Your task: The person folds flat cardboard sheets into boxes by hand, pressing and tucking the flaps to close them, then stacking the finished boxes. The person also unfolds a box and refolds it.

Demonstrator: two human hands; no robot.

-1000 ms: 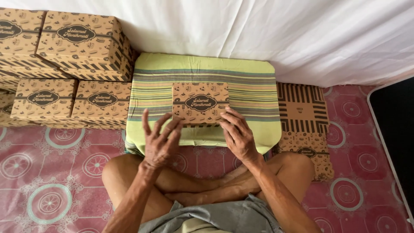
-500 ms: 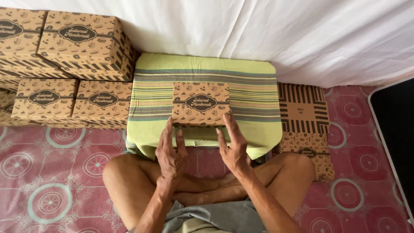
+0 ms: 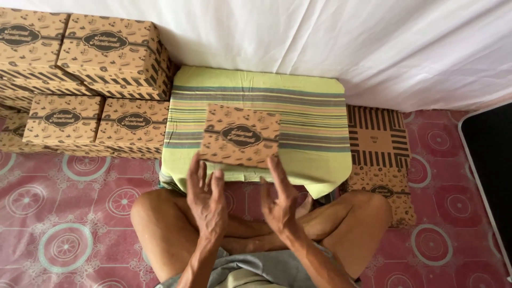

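Note:
A closed brown printed cardboard box (image 3: 240, 134) with a dark oval label sits on a low table draped with a green striped cloth (image 3: 298, 101). My left hand (image 3: 207, 200) and my right hand (image 3: 280, 200) hover just in front of the box's near edge, fingers spread, palms facing each other. Neither hand holds anything. I sit cross-legged, with my knees under the table's front edge.
Several matching brown boxes (image 3: 106, 48) are stacked at the left against a white sheet (image 3: 346, 37). Flat unfolded box blanks (image 3: 380, 160) lie on the floor at the right. A pink patterned mat (image 3: 64, 213) covers the floor. A dark surface (image 3: 488, 154) lies at the far right.
Both hands have pulled back off the box toward me, and now hover just in front of it. The box stays in place on the cloth.

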